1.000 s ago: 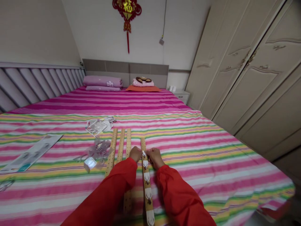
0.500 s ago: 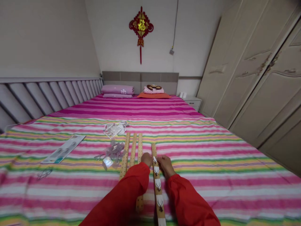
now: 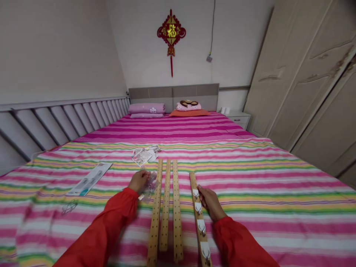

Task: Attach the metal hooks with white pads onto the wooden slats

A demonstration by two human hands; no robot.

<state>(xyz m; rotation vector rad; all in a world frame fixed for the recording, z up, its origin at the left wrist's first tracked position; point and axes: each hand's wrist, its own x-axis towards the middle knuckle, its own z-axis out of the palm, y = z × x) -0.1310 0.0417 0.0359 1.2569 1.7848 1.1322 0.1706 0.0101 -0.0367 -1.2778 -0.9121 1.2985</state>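
Several perforated wooden slats lie lengthwise on the striped bed. Three bare slats (image 3: 166, 207) sit side by side. To their right a fourth slat (image 3: 198, 215) carries several white hooks (image 3: 198, 207). My right hand (image 3: 210, 200) rests against that slat's right edge, fingers curled beside the hooks. My left hand (image 3: 139, 180) has reached left of the bare slats and is closed on a pile of clear plastic hook packets (image 3: 150, 184). Both arms wear red sleeves.
More clear packets (image 3: 144, 155) lie further up the bed. A long white card package (image 3: 90, 178) lies at the left, with a small wire item (image 3: 69, 206) below it. Pillows (image 3: 146, 108) sit at the headboard. A wardrobe (image 3: 306, 85) stands at the right and a padded wall panel at the left.
My left hand left the hooked slat and moved left onto the clear packets. My right hand stayed at the slat. The view shifted leftward.
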